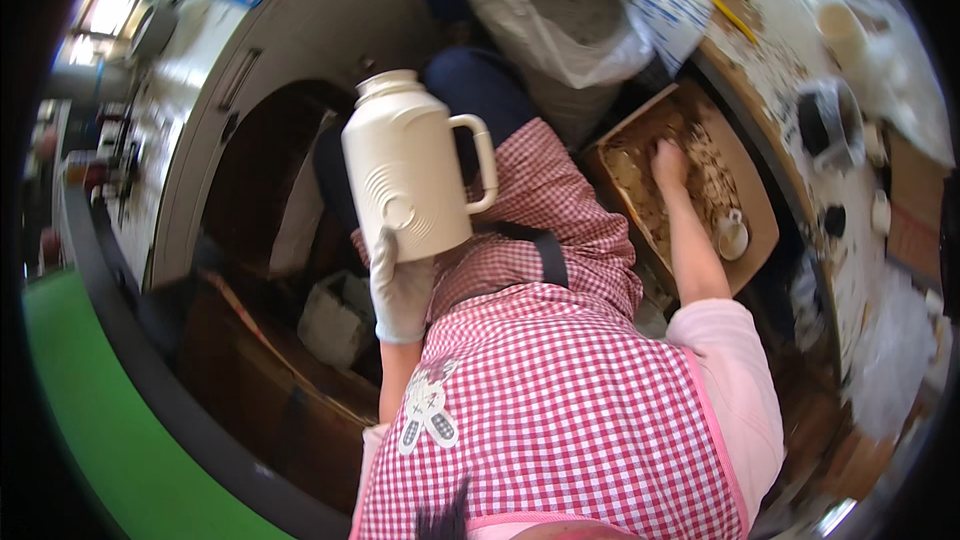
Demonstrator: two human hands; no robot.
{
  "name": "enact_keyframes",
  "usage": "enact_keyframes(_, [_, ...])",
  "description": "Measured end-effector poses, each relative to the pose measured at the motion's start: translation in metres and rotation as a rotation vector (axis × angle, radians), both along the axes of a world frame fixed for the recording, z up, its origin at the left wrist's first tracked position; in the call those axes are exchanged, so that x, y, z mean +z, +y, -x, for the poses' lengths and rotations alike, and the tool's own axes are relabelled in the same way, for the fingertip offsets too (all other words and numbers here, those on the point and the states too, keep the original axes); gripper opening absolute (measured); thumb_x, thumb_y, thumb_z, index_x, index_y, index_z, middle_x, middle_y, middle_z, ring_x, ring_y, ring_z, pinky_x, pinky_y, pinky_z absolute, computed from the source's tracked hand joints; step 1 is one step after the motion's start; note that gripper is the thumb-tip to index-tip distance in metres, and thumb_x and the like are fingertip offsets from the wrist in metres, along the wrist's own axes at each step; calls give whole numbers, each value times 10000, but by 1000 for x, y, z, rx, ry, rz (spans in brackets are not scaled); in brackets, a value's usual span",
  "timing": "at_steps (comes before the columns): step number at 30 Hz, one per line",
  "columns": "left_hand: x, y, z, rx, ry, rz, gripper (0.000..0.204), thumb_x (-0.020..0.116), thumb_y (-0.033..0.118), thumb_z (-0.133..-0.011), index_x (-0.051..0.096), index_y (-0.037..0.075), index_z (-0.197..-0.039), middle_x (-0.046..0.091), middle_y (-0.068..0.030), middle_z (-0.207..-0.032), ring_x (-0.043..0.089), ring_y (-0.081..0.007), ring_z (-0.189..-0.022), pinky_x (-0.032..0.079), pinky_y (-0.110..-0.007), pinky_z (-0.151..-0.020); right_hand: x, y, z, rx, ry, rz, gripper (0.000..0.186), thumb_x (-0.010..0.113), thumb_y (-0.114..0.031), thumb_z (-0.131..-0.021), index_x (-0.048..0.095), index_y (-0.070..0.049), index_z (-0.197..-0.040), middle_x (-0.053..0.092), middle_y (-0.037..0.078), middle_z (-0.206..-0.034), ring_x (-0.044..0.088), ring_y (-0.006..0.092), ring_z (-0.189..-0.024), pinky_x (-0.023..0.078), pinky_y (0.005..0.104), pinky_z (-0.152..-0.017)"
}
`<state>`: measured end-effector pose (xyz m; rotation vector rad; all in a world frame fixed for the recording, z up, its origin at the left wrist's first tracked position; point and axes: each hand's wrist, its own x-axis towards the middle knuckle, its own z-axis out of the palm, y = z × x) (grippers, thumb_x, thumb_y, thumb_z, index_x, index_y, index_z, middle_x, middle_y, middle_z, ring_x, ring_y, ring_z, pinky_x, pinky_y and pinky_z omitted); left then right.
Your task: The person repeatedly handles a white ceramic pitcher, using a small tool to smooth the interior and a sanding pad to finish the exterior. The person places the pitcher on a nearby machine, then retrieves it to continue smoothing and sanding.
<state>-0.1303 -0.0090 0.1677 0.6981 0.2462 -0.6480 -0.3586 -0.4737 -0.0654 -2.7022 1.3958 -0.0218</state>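
My left hand (398, 290), in a white glove, supports a cream plastic jug (405, 165) from below. The jug stands nearly upright above my lap. It has a narrow neck, ribbed rings on its side and a loop handle to the right. My bare right hand (670, 164) reaches down into an open cardboard box (755, 195) on the right. Its fingers look curled in among small brownish scraps (712, 162), and what they hold, if anything, is hidden. A small cream round part (732, 236) lies in the same box, near my right forearm.
A white sack (560, 0) stands ahead. On the right-hand bench (790, 90) are yellow-handled pliers (728, 2), a clear plastic cup (830, 120) and plastic bags (890, 350). A grey cabinet (290, 40) and a green surface (110, 410) border my left side.
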Motion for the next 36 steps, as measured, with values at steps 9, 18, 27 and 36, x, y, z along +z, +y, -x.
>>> enact_keyframes(9, [19, -13, -10, 2, -81, -35, 503, 582, 293, -1066, 464, 13, -1467, 595, -133, -1425, 617, -211, -1278, 516, -412, -1094, 75, 16, -16, -257, -555, -354, 347, 680, -287, -1008, 737, -35, -1239, 712, 84, -878, 675, 234, -853, 534, 361, -771])
enact_keyframes(18, [27, -26, -7, -58, -241, -207, 497, 613, 175, -1047, 448, 49, -1499, 577, -92, -1425, 583, -204, -1293, 476, -366, -1087, 269, 217, -187, 273, -854, -1472, 224, 722, -72, -975, 743, 6, -1184, 699, 5, -872, 564, 37, -669, 454, 177, -600])
enact_keyframes(27, [22, -19, -13, -13, -202, -242, 475, 658, 153, -1030, 491, 49, -1462, 618, -109, -1360, 631, -184, -1207, 523, -337, -1024, 284, 272, -224, 314, -678, -1436, 256, 740, -44, -954, 721, -5, -1205, 712, 22, -919, 672, 56, -758, 513, 181, -644])
enact_keyframes(36, [16, -23, -15, -52, -210, -303, 406, 689, 122, -1011, 566, 31, -1387, 667, -92, -1271, 666, -166, -1126, 552, -308, -966, 271, 262, -216, 198, -645, -1542, 128, 740, -160, -984, 685, -45, -969, 709, 15, -804, 633, 41, -650, 468, 175, -546])
